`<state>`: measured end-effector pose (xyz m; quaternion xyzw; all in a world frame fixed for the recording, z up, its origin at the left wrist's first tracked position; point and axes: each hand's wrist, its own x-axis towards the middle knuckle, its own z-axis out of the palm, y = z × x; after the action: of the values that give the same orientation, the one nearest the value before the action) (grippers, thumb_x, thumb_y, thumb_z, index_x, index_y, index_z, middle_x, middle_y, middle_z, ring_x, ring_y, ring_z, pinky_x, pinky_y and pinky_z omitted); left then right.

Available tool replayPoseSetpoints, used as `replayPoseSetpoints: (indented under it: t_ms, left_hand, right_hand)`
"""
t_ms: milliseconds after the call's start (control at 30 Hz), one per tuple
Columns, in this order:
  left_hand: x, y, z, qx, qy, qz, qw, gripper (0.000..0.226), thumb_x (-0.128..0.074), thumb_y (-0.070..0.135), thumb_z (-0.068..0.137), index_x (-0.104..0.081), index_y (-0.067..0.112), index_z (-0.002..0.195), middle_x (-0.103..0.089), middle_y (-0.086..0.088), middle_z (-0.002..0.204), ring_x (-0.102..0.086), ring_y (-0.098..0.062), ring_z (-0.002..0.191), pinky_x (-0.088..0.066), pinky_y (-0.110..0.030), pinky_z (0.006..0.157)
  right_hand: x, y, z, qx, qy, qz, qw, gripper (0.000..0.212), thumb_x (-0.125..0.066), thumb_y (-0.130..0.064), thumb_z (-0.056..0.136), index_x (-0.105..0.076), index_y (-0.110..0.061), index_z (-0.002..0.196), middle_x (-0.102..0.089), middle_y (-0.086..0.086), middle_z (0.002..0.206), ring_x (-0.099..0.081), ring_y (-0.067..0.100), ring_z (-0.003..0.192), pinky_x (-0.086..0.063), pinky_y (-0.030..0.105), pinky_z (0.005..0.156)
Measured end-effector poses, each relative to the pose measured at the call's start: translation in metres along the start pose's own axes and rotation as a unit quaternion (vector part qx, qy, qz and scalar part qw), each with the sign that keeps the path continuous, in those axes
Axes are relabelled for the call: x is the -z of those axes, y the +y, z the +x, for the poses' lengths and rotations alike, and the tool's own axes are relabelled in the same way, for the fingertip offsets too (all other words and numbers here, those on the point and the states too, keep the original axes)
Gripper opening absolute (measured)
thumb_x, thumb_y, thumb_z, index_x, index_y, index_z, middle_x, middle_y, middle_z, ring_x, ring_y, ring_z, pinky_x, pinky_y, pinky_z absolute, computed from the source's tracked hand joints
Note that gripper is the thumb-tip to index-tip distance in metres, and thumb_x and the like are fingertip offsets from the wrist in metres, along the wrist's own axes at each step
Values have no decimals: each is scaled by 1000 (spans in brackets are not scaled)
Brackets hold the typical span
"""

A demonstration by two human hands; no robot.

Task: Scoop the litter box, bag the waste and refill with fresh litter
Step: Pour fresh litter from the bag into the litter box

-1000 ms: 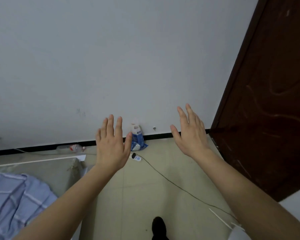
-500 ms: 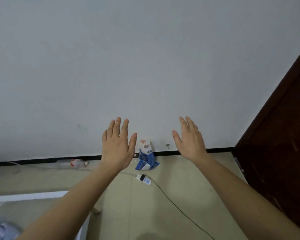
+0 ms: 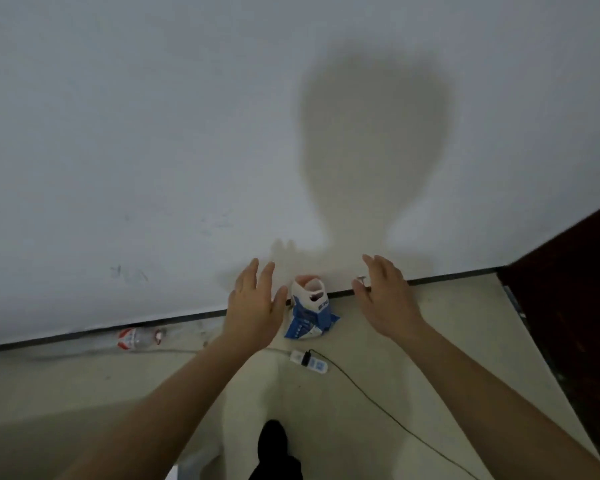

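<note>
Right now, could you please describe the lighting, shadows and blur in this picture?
In the head view the light is dim and seems to come from behind, casting a large head-shaped shadow on the white wall and faint finger shadows above the left hand; in the head view the bottle looks smeared while the blue and white bag is sharper; the head view darkens over the lower-left floor.

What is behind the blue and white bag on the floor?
The white wall and its dark baseboard stand right behind the blue and white bag. The stretch of baseboard directly behind it is covered.
</note>
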<state>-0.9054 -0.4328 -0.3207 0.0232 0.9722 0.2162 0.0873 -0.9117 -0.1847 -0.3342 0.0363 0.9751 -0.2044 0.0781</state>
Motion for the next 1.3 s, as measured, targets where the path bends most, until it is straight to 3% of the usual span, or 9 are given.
replayPoseSetpoints:
  t_ms: [267,500,700,867,967,1033,1100,1200,1300]
  left_hand:
    - [-150,-77,142,-4,-106,-22,994,50,-42,34,102,-35,16,148,-27,-10,157,-25,-28,144,-31,-43,114]
    - [-321,-120,238,238,-133,-227,935,50,-45,37,101,-39,13,145,-45,-10,144,-49,-26,125,-35,-27,94]
    - [-416,-138,307,296,-116,-240,917,76,-59,52,90,-34,8,147,-45,-12,145,-46,-28,130,-35,-28,95]
    - [-452,-153,302,301,-104,-199,927,57,-71,27,82,-54,24,136,-66,-3,120,-66,-22,101,-56,-39,88]
    - [-462,-148,273,266,-128,-122,948,24,-60,30,94,-70,24,114,-70,5,87,-65,-11,68,-55,-28,59]
    - [-459,-148,259,255,-102,-77,958,32,-53,42,97,-75,20,91,-66,7,67,-61,-7,57,-44,-20,49]
    - [-450,-149,253,280,-75,-103,952,39,-51,43,98,-71,18,76,-67,3,65,-66,-13,60,-52,-25,57]
    - [-427,-132,245,287,-47,-146,945,36,-52,38,98,-68,18,73,-71,-4,72,-69,-22,68,-58,-34,70]
    - [-398,-102,229,300,-39,-188,935,39,-56,37,97,-62,21,62,-72,-12,73,-70,-31,69,-59,-42,72]
  right_hand:
    - [-151,64,116,-58,-63,38,996,48,-47,-33,102,-41,-13,145,-43,11,146,-39,27,134,-38,38,106]
    - [-317,126,215,-175,-114,202,957,49,-49,-39,101,-44,-16,144,-44,11,146,-46,25,129,-35,28,98]
    - [-402,149,268,-208,-138,269,930,76,-57,-58,90,-29,-23,152,-38,8,152,-42,25,135,-38,34,105]
    - [-437,173,250,-225,-140,259,929,49,-54,-16,93,-48,-22,142,-56,3,132,-58,21,111,-48,28,89]
    - [-444,184,223,-190,-138,173,957,28,-51,-15,95,-67,-21,117,-61,-9,104,-61,14,86,-49,18,71]
    - [-439,188,212,-158,-144,122,969,28,-48,-25,100,-70,-14,87,-63,-6,77,-63,20,70,-41,17,56]
    - [-428,189,209,-169,-126,157,965,44,-45,-35,103,-69,-7,78,-67,6,67,-69,26,65,-50,27,56]
    - [-406,185,206,-190,-56,187,962,47,-46,-33,103,-63,-10,65,-65,10,62,-70,26,63,-46,23,51]
    - [-383,184,192,-238,-13,233,943,44,-50,-31,99,-68,-4,70,-68,15,67,-69,34,63,-58,42,60]
